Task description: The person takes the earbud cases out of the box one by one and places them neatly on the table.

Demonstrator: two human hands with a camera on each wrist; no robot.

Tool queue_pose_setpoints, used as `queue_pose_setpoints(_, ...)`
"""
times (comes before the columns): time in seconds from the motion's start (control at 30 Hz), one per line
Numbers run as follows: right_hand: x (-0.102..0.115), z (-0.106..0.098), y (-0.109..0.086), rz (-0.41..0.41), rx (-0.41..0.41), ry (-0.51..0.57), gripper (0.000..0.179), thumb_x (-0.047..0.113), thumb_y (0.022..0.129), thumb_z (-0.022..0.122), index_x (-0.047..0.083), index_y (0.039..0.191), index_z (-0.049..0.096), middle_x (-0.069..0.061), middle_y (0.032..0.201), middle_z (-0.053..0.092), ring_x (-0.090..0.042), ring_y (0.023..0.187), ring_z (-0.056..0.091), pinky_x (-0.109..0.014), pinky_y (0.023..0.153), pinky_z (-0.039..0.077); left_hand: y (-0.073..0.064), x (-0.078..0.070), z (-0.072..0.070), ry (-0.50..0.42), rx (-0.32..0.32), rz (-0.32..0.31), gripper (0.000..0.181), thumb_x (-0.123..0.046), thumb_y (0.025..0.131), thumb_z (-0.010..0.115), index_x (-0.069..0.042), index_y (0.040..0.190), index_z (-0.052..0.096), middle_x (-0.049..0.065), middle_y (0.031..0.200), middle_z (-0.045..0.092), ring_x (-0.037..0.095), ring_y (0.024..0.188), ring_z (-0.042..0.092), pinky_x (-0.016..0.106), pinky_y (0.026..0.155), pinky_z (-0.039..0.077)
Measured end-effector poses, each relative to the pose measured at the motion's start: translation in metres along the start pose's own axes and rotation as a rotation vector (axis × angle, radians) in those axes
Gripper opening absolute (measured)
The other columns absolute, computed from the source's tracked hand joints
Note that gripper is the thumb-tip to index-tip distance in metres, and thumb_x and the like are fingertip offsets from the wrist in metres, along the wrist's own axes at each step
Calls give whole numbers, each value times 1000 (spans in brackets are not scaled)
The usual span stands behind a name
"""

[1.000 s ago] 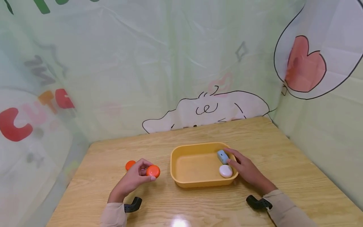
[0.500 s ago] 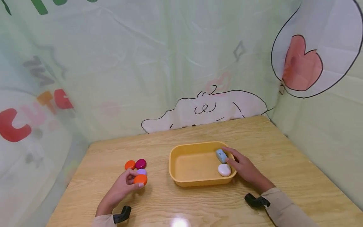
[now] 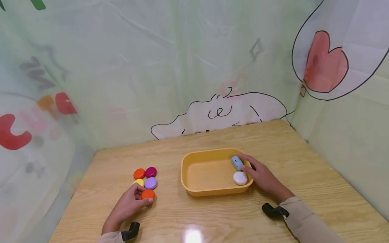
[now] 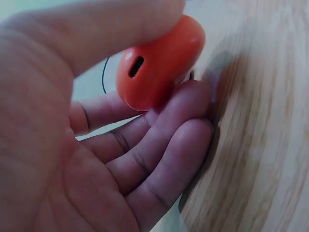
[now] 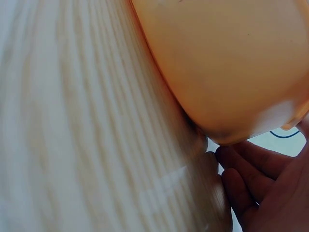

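Two cases in the yellow tray (image 3: 212, 191), light blue earbud case (image 3: 237, 163) pinched by right-hand fingers (image 3: 247, 161); five left on the bench (image 3: 194, 216), orange earbud case (image 3: 148, 194) pinched by left-hand fingers (image 3: 147, 201).

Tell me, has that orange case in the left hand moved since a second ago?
Yes. The orange case went left and nearer, away from the yellow tray, joining the coloured cases.

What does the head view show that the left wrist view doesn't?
Only the head view shows the yellow tray holding a blue case and a white case, the right hand at its rim, and the orange, magenta, yellow and purple cases clustered on the table. Only the left wrist view shows a small dark slot in the held orange case. Both show the left hand pinching that orange case just above the wood.
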State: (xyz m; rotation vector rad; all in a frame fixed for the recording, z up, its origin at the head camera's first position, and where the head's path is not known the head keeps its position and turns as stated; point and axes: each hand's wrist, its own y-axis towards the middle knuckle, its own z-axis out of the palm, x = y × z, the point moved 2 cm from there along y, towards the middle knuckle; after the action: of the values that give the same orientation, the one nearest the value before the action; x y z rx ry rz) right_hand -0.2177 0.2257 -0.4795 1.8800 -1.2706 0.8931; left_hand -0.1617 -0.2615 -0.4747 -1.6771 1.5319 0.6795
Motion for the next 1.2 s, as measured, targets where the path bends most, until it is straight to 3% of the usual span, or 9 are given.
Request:
queue_pose_setpoints(0.27, 3, -2, 0, -14, 1, 4, 52, 30, 106, 51, 12, 154, 38, -17, 159, 32, -43, 145, 26, -65, 111, 24, -3, -7, 0, 145, -36, 11, 51, -31, 75, 90, -6, 112, 64, 3, 90, 59, 19, 79, 52, 29, 64, 46)
queue_pose_setpoints(0.83, 4, -1, -2, -3, -6, 8, 51, 31, 106, 50, 14, 153, 39, -18, 159, 32, -43, 145, 27, -66, 111, 25, -8, -15, -2, 247, -61, 62, 57, -34, 75, 89, -2, 117, 67, 1, 95, 63, 17, 80, 54, 31, 69, 49)
queue_pose_setpoints(0.97, 4, -2, -2, -13, -10, 14, 51, 30, 106, 51, 14, 153, 39, -18, 158, 33, -43, 145, 27, -65, 111, 25, -8, -12, -6, 199, -93, 30, 55, -40, 79, 86, -5, 117, 67, 2, 98, 64, 17, 83, 58, 32, 71, 51)
queue_pose_setpoints(1.1, 5, -1, -4, -14, -12, 12, 51, 31, 106, 51, 14, 153, 39, -17, 158, 33, -43, 145, 27, -65, 112, 24, -6, -10, -11, 63, -136, 8, 46, -39, 88, 78, -8, 120, 66, 4, 100, 64, 18, 81, 60, 30, 68, 51)
queue_pose_setpoints(1.2, 4, -1, -4, -9, -13, 7, 51, 31, 106, 51, 14, 153, 39, -17, 158, 34, -43, 145, 27, -65, 111, 24, -2, -13, -10, -45, -142, 36, 39, -35, 92, 74, -10, 122, 66, 6, 105, 64, 21, 86, 61, 29, 72, 52)
